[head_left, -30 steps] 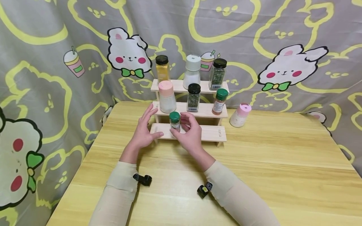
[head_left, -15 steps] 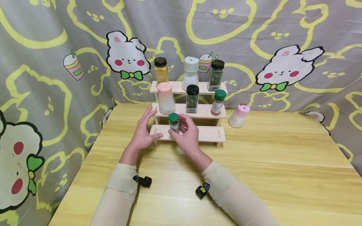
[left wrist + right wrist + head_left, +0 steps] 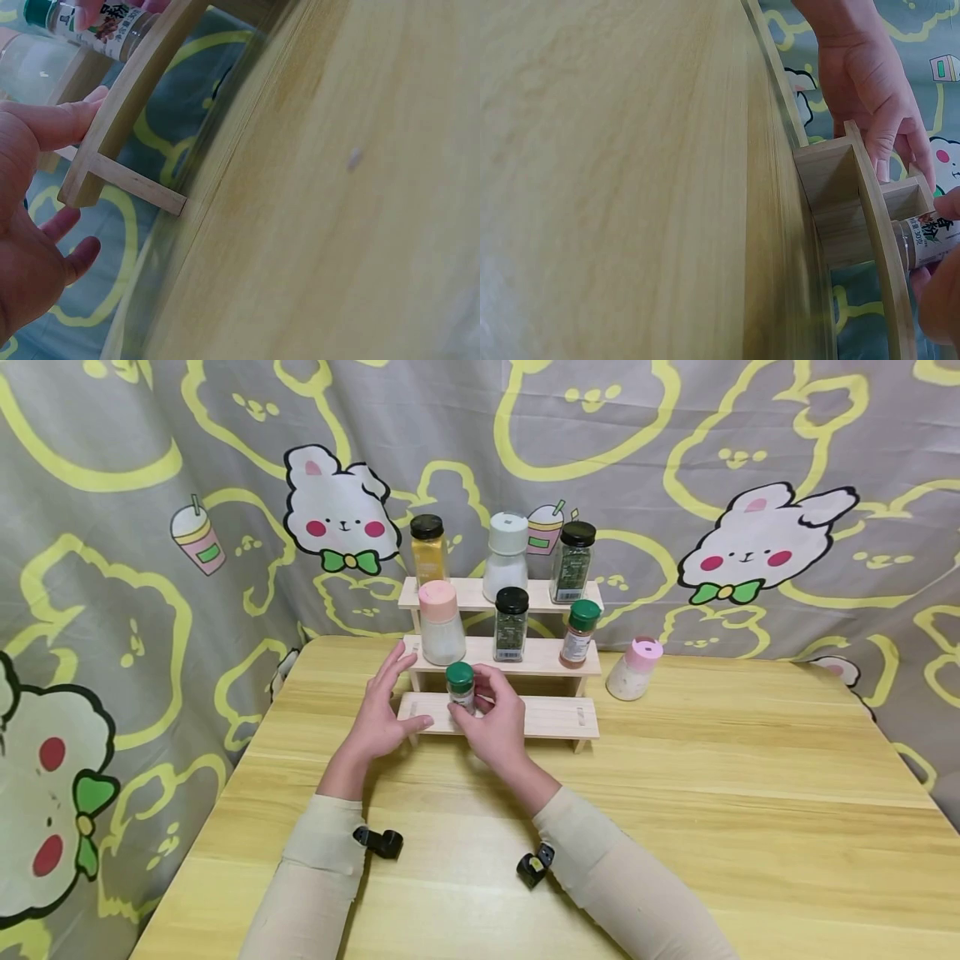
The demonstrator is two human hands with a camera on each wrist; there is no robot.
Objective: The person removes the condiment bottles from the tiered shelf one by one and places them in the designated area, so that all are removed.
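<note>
Fingers on the right hand (image 3: 498, 727) are curled round a little green-capped jar (image 3: 460, 678), thumb low on the front and the others round the right and back. Gripping the body like that leaves the cap free and the jar roughly upright, which I'd guess is the point. It's over the left half of the bottom shelf (image 3: 558, 717); can't tell if the base actually touches the wood.

Left hand (image 3: 380, 718) is a different story: fingers spread wide, nothing in them, thumb by the front of the shelf's left end and fingers reaching back past it. Probably there to steady things, though I can't tell if it's pressing. So the jar sits between the hands, snug in one and apart from the other.

Upper two shelves (image 3: 470, 597) carry three containers (image 3: 510, 635) each, spaced out, presumably for easy grabbing. Pink-topped shaker (image 3: 635, 670) stands on the table (image 3: 675, 818), off right.
</note>
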